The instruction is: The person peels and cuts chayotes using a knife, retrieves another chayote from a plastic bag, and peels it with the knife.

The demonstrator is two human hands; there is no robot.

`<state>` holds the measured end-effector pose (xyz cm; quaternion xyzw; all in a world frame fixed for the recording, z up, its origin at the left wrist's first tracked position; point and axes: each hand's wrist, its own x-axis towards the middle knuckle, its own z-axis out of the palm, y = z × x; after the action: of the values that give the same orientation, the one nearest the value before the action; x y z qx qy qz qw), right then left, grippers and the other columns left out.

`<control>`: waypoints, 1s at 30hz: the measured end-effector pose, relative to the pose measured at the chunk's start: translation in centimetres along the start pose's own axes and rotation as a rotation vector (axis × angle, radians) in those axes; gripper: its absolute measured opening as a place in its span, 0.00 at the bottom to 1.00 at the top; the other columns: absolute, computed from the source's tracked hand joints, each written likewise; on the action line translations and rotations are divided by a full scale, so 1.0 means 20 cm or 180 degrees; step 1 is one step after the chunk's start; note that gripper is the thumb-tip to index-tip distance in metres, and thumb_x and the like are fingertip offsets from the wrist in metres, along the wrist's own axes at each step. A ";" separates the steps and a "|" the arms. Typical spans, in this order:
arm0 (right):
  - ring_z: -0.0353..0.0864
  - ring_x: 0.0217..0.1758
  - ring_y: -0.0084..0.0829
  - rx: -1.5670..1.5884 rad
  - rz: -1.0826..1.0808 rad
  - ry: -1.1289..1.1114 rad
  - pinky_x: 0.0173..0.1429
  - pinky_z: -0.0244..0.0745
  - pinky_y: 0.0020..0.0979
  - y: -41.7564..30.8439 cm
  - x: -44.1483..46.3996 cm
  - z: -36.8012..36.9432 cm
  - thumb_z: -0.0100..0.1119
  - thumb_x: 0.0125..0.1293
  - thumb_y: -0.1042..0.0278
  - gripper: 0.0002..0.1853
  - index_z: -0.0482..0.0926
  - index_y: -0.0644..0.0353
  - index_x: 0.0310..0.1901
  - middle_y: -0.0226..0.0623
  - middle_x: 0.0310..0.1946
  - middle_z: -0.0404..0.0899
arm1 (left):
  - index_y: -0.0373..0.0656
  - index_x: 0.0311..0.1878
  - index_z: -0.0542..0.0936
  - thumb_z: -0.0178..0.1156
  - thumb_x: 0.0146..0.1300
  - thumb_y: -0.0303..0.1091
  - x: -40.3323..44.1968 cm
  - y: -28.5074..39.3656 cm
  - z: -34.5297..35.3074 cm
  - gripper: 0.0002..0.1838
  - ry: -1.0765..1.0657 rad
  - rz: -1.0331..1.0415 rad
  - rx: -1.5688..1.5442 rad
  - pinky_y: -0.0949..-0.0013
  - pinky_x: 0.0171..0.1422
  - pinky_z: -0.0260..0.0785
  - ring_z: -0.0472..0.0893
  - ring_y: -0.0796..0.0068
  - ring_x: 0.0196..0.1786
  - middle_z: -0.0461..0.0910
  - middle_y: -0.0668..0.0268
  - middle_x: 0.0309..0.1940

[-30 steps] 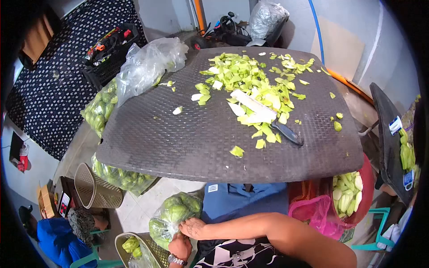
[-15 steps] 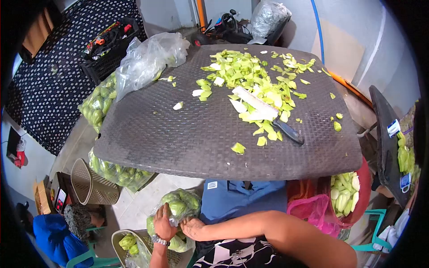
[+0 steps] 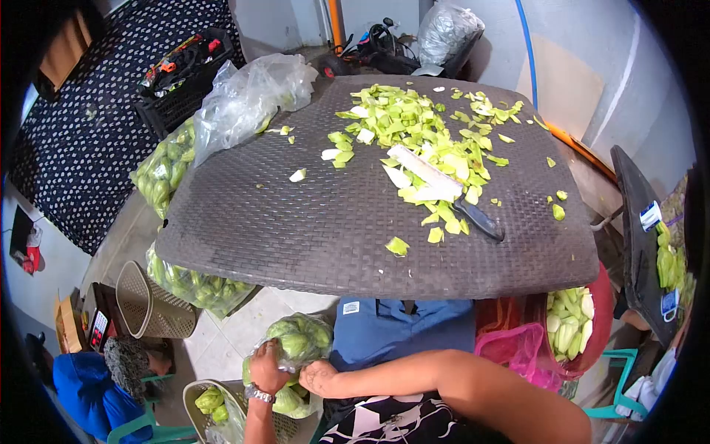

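My left hand [image 3: 270, 370] has its fingers curled over the clear plastic bag of green vegetables [image 3: 302, 338], bearing on its near side with no open gap that I can see. My right hand [image 3: 318, 377] is closed at the bag's right edge, seemingly on bunched plastic, though my fingertips are hidden. The two hands sit just apart, left at nine o'clock from right, about equally near the bag.

The full bulge lies just beyond my grip: toward one o'clock from my left hand, eleven from my right. Its long axis I cannot fix, as the rounded sides sag; more green shows below my wrists, and I cannot tell whether that is in the same bag.

At eight o'clock from my left hand stands a basket [image 3: 189, 414]. Around two o'clock from my right hand lies blue cloth [image 3: 403, 333], with the red tub [image 3: 605, 311] farther out toward three. The tabletop [image 3: 296, 237] spreads ahead at twelve, bearing peelings [image 3: 399, 111] and a knife [image 3: 433, 174] toward one.
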<state>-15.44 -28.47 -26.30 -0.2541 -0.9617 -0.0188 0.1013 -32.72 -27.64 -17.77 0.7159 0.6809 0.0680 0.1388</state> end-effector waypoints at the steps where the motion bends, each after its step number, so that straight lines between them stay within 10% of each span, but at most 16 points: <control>1: 0.81 0.25 0.33 -0.0263 0.0039 0.0091 0.27 0.73 0.38 0.00 -0.02 0.03 0.61 0.58 0.67 0.09 0.81 0.63 0.37 0.39 0.24 0.80 | 0.42 0.70 0.77 0.77 0.45 0.39 0.00 0.08 -0.03 0.44 0.0168 0.0205 0.0159 0.44 0.68 0.72 0.80 0.43 0.64 0.80 0.47 0.64; 4: 0.81 0.23 0.35 -0.1011 0.0167 0.0476 0.26 0.73 0.38 0.06 -0.06 0.02 0.61 0.58 0.68 0.09 0.81 0.65 0.37 0.41 0.23 0.80 | 0.42 0.72 0.74 0.79 0.45 0.48 0.04 0.22 -0.06 0.49 0.0352 0.0716 0.0488 0.40 0.74 0.65 0.74 0.45 0.70 0.74 0.51 0.70; 5: 0.82 0.24 0.35 0.1169 0.0451 -0.0163 0.26 0.74 0.39 0.04 -0.07 0.00 0.61 0.59 0.69 0.10 0.82 0.66 0.40 0.40 0.23 0.80 | 0.43 0.73 0.74 0.80 0.44 0.49 0.08 0.21 -0.03 0.50 0.0182 0.0653 0.0420 0.41 0.73 0.65 0.75 0.46 0.70 0.75 0.51 0.69; 8: 0.86 0.34 0.41 0.0861 0.0612 -0.0214 0.28 0.77 0.39 0.02 -0.10 -0.16 0.61 0.59 0.68 0.16 0.81 0.71 0.46 0.46 0.30 0.84 | 0.45 0.71 0.76 0.81 0.43 0.51 0.13 0.19 0.02 0.49 -0.0103 0.0598 0.0270 0.45 0.70 0.70 0.79 0.47 0.66 0.79 0.52 0.64; 19: 0.84 0.51 0.40 -0.0154 0.0134 -0.0268 0.28 0.76 0.33 0.03 -0.07 -0.21 0.56 0.64 0.67 0.31 0.73 0.74 0.68 0.51 0.46 0.85 | 0.42 0.58 0.85 0.73 0.45 0.34 0.21 0.13 -0.08 0.31 -0.0259 0.1030 -0.0072 0.52 0.55 0.82 0.87 0.46 0.48 0.86 0.52 0.51; 24: 0.80 0.53 0.44 0.0349 -0.0246 0.0011 0.41 0.83 0.40 0.16 -0.10 -0.25 0.63 0.63 0.61 0.18 0.76 0.66 0.48 0.43 0.37 0.78 | 0.47 0.56 0.87 0.69 0.43 0.28 0.28 0.10 -0.11 0.30 -0.0420 0.1210 -0.0172 0.49 0.46 0.80 0.86 0.45 0.41 0.86 0.53 0.40; 30: 0.74 0.61 0.58 0.1838 0.1567 -0.0406 0.58 0.81 0.55 0.18 0.04 -0.48 0.77 0.56 0.55 0.34 0.70 0.70 0.55 0.56 0.53 0.71 | 0.46 0.63 0.85 0.70 0.44 0.30 0.18 0.04 0.01 0.35 -0.0044 0.0828 -0.0412 0.52 0.56 0.82 0.87 0.45 0.51 0.85 0.50 0.57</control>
<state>-12.47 -25.75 -16.76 -0.4390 -0.8420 0.2935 0.1101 -31.64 -24.02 -18.06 0.7881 0.5756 0.1243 0.1795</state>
